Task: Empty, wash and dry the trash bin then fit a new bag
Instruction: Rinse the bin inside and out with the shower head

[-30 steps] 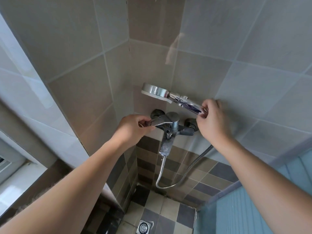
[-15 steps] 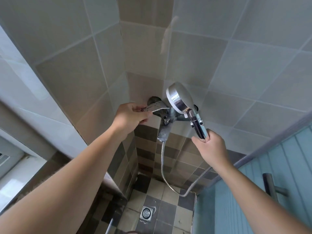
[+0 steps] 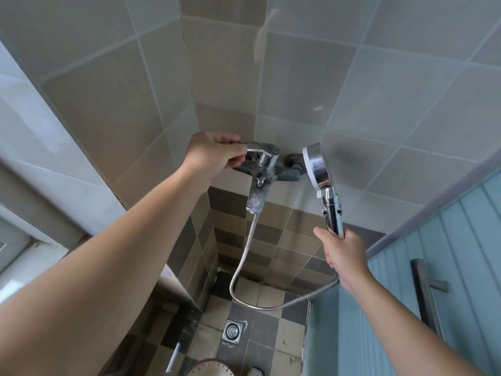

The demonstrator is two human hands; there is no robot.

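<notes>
My left hand (image 3: 214, 154) grips the chrome lever (image 3: 260, 151) of the wall-mounted shower mixer (image 3: 267, 169). My right hand (image 3: 343, 252) holds the handle of a chrome shower head (image 3: 317, 165), which points up and sits just right of the mixer. A metal hose (image 3: 244, 264) loops from the mixer down and back up to the handle. At the bottom edge a round pale rim (image 3: 208, 369) shows, possibly the trash bin; most of it is out of frame.
Grey tiled walls meet in a corner behind the mixer. The checkered floor has a square drain (image 3: 232, 331). A blue glass door with a metal handle (image 3: 423, 291) stands at the right. A window ledge (image 3: 24, 264) lies at the left.
My right hand has lowered the shower head off its mount above the mixer and moved it right and down. My left hand has stayed on the mixer lever. The view has tilted downward.
</notes>
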